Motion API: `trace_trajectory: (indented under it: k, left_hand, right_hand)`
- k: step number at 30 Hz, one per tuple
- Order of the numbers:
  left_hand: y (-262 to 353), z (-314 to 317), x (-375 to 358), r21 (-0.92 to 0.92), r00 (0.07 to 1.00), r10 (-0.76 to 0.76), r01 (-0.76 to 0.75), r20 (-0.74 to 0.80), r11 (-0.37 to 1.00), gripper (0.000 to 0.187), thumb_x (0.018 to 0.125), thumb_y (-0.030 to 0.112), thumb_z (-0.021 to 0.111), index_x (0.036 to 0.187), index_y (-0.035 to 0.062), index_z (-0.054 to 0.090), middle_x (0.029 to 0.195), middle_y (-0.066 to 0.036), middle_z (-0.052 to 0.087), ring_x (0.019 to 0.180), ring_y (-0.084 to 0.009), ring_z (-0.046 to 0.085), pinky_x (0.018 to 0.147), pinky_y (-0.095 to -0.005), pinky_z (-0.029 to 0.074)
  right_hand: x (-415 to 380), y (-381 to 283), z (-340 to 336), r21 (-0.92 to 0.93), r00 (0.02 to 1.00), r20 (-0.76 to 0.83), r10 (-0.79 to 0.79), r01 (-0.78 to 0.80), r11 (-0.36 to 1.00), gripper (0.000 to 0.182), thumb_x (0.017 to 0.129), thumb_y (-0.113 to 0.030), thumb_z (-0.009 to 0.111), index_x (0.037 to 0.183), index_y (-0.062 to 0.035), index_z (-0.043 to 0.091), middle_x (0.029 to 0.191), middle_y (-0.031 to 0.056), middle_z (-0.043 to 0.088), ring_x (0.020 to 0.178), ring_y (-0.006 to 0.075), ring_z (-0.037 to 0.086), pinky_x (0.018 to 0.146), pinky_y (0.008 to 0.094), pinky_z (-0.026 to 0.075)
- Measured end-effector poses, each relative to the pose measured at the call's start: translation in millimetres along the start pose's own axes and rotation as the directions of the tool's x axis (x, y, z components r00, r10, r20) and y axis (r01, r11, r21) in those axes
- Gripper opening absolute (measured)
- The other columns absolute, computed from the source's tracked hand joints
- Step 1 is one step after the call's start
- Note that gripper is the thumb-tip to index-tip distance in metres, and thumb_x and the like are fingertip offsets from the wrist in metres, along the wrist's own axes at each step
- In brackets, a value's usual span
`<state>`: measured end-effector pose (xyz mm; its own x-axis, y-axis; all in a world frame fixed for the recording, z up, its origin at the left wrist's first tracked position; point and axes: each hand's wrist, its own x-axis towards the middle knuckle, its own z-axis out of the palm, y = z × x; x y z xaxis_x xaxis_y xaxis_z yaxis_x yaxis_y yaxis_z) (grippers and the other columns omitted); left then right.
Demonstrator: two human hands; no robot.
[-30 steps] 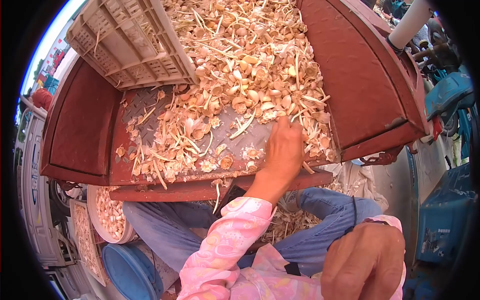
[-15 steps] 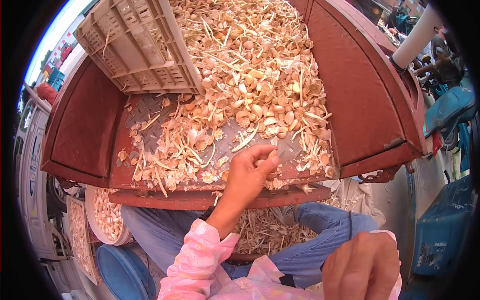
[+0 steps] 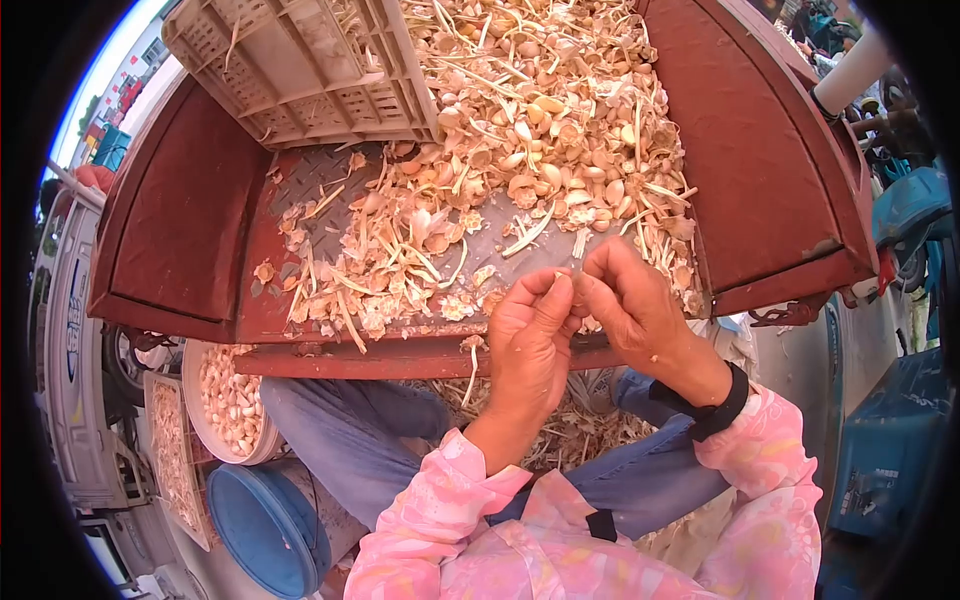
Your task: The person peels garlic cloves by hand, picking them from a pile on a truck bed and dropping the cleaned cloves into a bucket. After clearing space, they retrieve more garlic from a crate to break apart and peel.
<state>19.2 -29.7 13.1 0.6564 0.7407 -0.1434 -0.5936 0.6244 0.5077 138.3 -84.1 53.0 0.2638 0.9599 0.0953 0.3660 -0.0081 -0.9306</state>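
My left hand and my right hand meet at the fingertips, above the front edge of the red truck bed. Between their pinched fingers is a small pale garlic clove, mostly covered by the fingers. Just beyond them lies a broad heap of garlic cloves, mixed with dry skins and stalks. One pale stalk rests on the bare metal floor near my fingers.
A dirty white plastic crate leans tilted at the back left of the bed. Below left stand a white bucket of garlic cloves and a blue bucket. Red side panels flank the heap. Skins litter the ground between my legs.
My right hand has come up from the lower right to join my left hand at the fingertips. The view has shifted, so the bed appears higher and farther right.
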Motion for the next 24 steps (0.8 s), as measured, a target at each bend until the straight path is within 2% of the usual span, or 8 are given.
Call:
trace_trajectory:
  k: [3, 6, 10, 13, 16, 17, 20, 24]
  left_hand:
    - [7, -7, 0, -0.077, 0.999, -0.055, 0.055, 0.002, 0.996, 0.021, 0.089, 0.014, 0.058, 0.105, 0.0016, 0.054, 0.09, -0.005, 0.06, 0.075, -0.011, 0.056, 0.069, -0.021, 0.048]
    - [14, -16, 5, -0.206, 0.989, -0.145, 0.138, -0.017, 0.969, 0.023, 0.089, 0.015, 0.057, 0.106, 0.0006, 0.053, 0.09, -0.007, 0.06, 0.073, -0.012, 0.056, 0.064, -0.0198, 0.049]
    - [19, -21, 9, -0.136, 0.97, -0.237, 0.227, -0.06, 0.964, 0.02, 0.091, 0.012, 0.053, 0.106, -0.0001, 0.052, 0.092, -0.011, 0.059, 0.075, -0.0146, 0.06, 0.063, -0.0213, 0.054]
    - [18, -17, 20, -0.013, 0.956, -0.283, 0.283, -0.082, 0.959, 0.017, 0.09, 0.01, 0.05, 0.105, -0.0001, 0.051, 0.093, -0.013, 0.059, 0.081, -0.0172, 0.062, 0.068, -0.0258, 0.057]
    - [8, -20, 42, 0.007, 0.938, -0.335, 0.337, -0.089, 0.941, 0.014, 0.09, 0.008, 0.05, 0.102, 0.0002, 0.051, 0.091, -0.012, 0.059, 0.081, -0.0181, 0.062, 0.068, -0.0256, 0.057]
    - [7, -24, 46, -0.017, 0.943, -0.321, 0.321, -0.089, 0.947, 0.012, 0.09, 0.007, 0.051, 0.099, 0.0007, 0.052, 0.09, -0.01, 0.059, 0.082, -0.0192, 0.062, 0.067, -0.0254, 0.056]
    - [29, -32, 38, 0.086, 0.97, -0.177, 0.192, -0.165, 0.978, 0.011, 0.089, 0.007, 0.051, 0.098, 0.0011, 0.053, 0.088, -0.009, 0.059, 0.081, -0.0187, 0.061, 0.066, -0.0246, 0.056]
    - [70, -41, 25, 0.209, 0.963, -0.034, 0.093, -0.268, 0.973, 0.014, 0.088, 0.006, 0.05, 0.102, 0.0022, 0.053, 0.085, -0.006, 0.059, 0.074, -0.0137, 0.06, 0.062, -0.0236, 0.055]
  right_hand:
    - [1, 10, 0, 0.07, 0.999, 0.001, -0.043, 0.042, 0.997, 0.019, 0.089, -0.018, 0.055, 0.084, -0.0017, 0.047, 0.064, 0.0083, 0.051, 0.058, 0.0161, 0.05, 0.053, 0.0299, 0.041]
    - [1, 14, -14, -0.238, 0.979, 0.203, -0.01, 0.059, 0.969, 0.017, 0.089, -0.018, 0.054, 0.087, -0.0021, 0.05, 0.064, 0.0127, 0.052, 0.059, 0.0226, 0.054, 0.054, 0.0325, 0.042]
    - [2, 30, -38, -0.66, 0.955, -0.276, -0.107, -0.107, 0.744, 0.023, 0.091, -0.026, 0.049, 0.094, -0.0034, 0.053, 0.075, 0.019, 0.058, 0.075, 0.0367, 0.06, 0.061, 0.0445, 0.045]
    - [17, 58, -60, -0.836, 0.951, -0.3, -0.078, -0.223, 0.501, 0.022, 0.089, -0.023, 0.048, 0.099, -0.0034, 0.052, 0.081, 0.0196, 0.059, 0.08, 0.0375, 0.059, 0.065, 0.0474, 0.046]
    - [32, 61, -50, -0.835, 0.966, -0.248, 0.068, -0.249, 0.49, 0.032, 0.086, -0.02, 0.051, 0.114, -0.0055, 0.051, 0.096, 0.0191, 0.06, 0.082, 0.0374, 0.058, 0.069, 0.0442, 0.047]
    - [35, 73, -51, -0.821, 0.986, -0.149, -0.076, -0.08, 0.565, 0.032, 0.085, -0.019, 0.053, 0.114, -0.0043, 0.052, 0.092, 0.0183, 0.061, 0.078, 0.0347, 0.06, 0.067, 0.041, 0.047]
    - [40, 42, -40, -0.446, 0.993, 0.092, 0.078, -0.028, 0.895, 0.031, 0.084, -0.016, 0.057, 0.112, -0.003, 0.054, 0.086, 0.0171, 0.062, 0.074, 0.0294, 0.061, 0.064, 0.0369, 0.047]
    - [35, 47, -52, -0.652, 0.967, -0.21, -0.147, -0.026, 0.758, 0.014, 0.081, -0.011, 0.058, 0.093, -0.0038, 0.057, 0.083, 0.0137, 0.062, 0.078, 0.0343, 0.059, 0.066, 0.04, 0.047]
